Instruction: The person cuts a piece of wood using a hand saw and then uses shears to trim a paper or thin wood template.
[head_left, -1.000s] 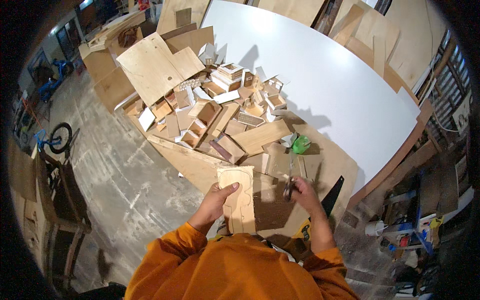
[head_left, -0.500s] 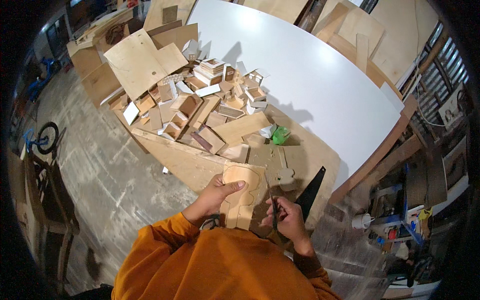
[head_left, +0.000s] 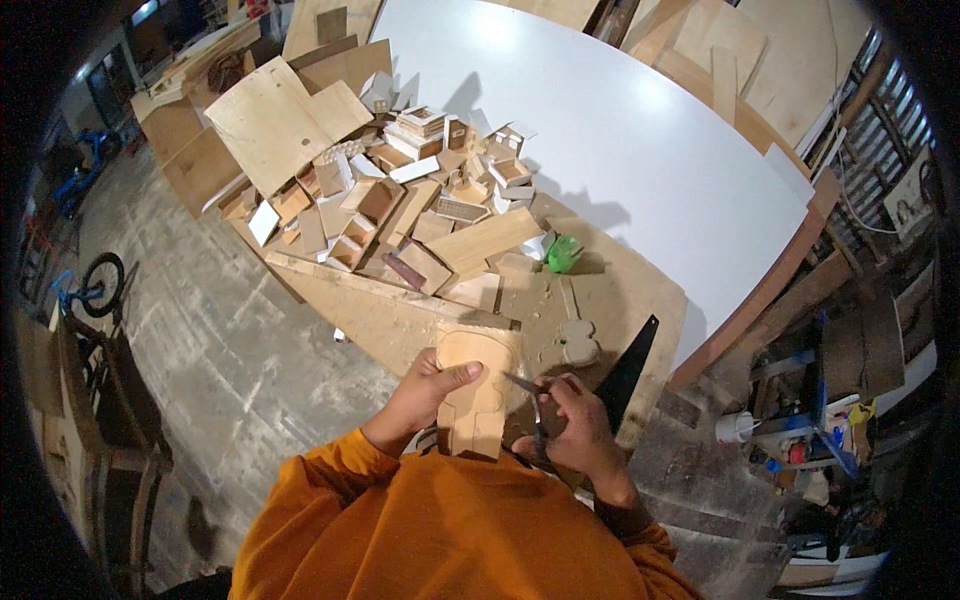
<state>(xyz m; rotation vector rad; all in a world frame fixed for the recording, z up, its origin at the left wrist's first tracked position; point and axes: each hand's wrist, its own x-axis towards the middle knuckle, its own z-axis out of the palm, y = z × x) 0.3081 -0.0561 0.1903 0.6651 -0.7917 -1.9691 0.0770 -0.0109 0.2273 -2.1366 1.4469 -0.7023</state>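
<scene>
Upright in my left hand (head_left: 432,390) is a pale wooden board (head_left: 470,415) with a curved outline drawn on it. The thumb lies across its face and the fingers go behind its left edge. My right hand (head_left: 578,425) is closed round a dark, slim, scissors-like tool (head_left: 524,384); its pointed end is at the board's right edge, and I cannot tell whether it touches. Fingers partly hide the tool's handle. Beyond this hand, a black handsaw blade (head_left: 632,370) lies slanting on the workbench (head_left: 640,290). A small rounded wooden cut-out (head_left: 578,343) with a narrow stem lies near it.
A heap of wooden offcuts and small boxes (head_left: 400,215) covers the bench's left part. A green translucent object (head_left: 564,254) stands at the heap's right end. Behind is a large white panel (head_left: 640,170). At right are a white bucket (head_left: 735,428) and cluttered shelves.
The tool in my right hand has swung from nearly upright to pointing left at the board. The board has shifted slightly left, still in my left hand.
</scene>
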